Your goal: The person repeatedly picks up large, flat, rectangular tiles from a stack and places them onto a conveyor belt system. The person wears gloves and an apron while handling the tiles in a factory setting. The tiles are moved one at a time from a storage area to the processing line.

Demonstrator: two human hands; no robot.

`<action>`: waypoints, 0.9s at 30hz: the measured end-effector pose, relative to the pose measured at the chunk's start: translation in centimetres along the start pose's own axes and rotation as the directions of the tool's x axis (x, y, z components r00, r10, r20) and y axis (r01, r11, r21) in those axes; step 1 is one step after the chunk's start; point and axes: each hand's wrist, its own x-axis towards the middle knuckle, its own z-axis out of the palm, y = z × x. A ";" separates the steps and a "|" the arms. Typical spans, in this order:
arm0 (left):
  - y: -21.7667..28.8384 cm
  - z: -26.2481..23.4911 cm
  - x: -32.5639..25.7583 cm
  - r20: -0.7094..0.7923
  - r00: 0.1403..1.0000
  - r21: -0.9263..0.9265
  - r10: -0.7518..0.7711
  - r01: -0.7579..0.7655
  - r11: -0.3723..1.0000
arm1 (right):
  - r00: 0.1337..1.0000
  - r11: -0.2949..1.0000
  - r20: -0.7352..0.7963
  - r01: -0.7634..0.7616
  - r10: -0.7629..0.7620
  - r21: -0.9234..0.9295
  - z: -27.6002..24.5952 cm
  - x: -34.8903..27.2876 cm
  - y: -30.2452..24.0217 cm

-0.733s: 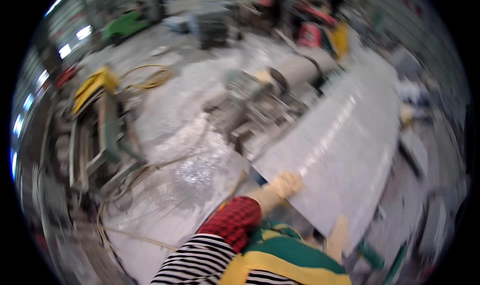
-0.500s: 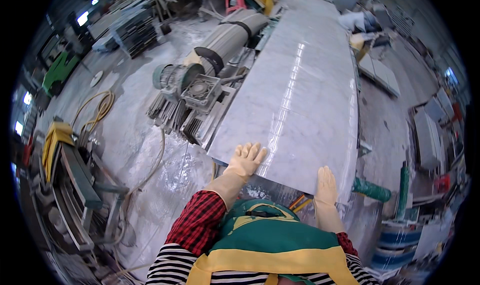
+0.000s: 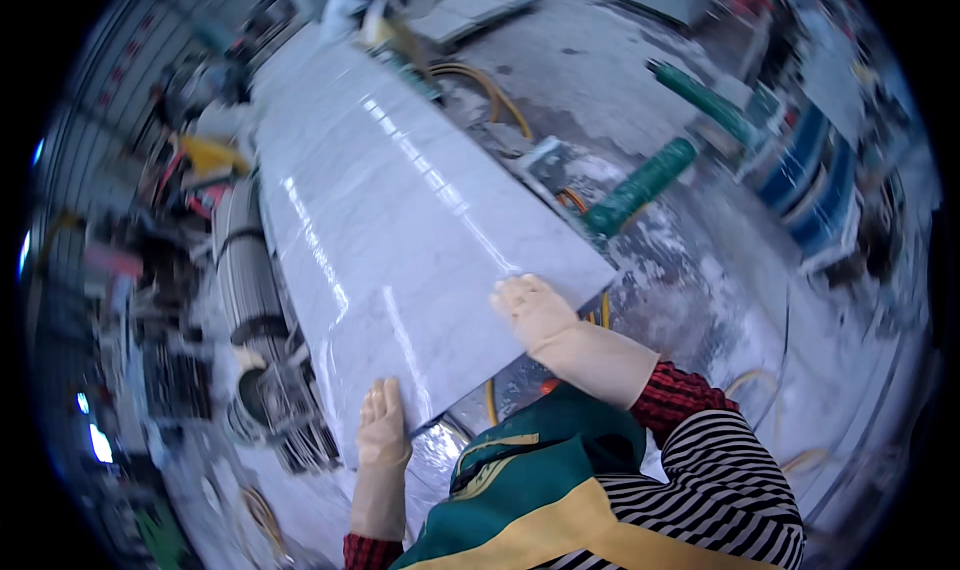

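A long pale grey, glossy stone slab [image 3: 390,190] stretches away from me, its near edge by my body. On its near left corner rests my left hand [image 3: 381,425] in a cream rubber glove, fingers straight and pointing up along the slab. My right hand [image 3: 530,305], gloved the same way, lies flat on the top near the right part of the front edge, with the fingers toward the middle. Neither hand grips anything visible. At the far end, a person in light clothing [image 3: 343,10] stands beside the slab, partly cut off and blurred.
Left of the slab lies a grey ribbed roller [image 3: 245,260] with a motor [image 3: 262,395]. Green rollers [image 3: 640,190] stick out on the right, near a blue curved machine part [image 3: 810,170]. A yellow hose [image 3: 490,90] loops on the wet floor by flat pale slabs [image 3: 475,12].
My view has swung to the right, so the slab now slants to the upper left. My right hand has moved from the slab's right corner inward onto its top; my left stays near the left corner.
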 end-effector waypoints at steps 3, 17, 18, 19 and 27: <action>-1.5 -3.1 1.4 0.075 0.989 -0.047 0.131 -0.128 0.991 | 0.998 0.999 0.055 -0.039 0.039 -0.009 -0.8 1.2 -0.3; -0.8 -11.4 5.5 0.555 0.808 0.129 -0.195 0.148 0.981 | 0.914 0.943 0.233 0.321 -0.332 0.084 -11.1 1.5 0.8; -0.6 -11.5 5.4 0.554 0.812 0.121 -0.184 0.139 0.983 | 0.908 0.937 0.232 0.339 -0.350 0.087 -11.5 1.3 1.1; -0.5 -11.5 5.3 0.554 0.815 0.113 -0.173 0.131 0.985 | 0.900 0.929 0.231 0.358 -0.369 0.090 -11.8 1.2 1.3; 0.2 -11.7 4.2 0.438 0.895 0.036 -0.087 0.079 0.996 | 0.860 0.902 0.319 0.430 -0.397 -0.037 -9.1 2.4 -0.1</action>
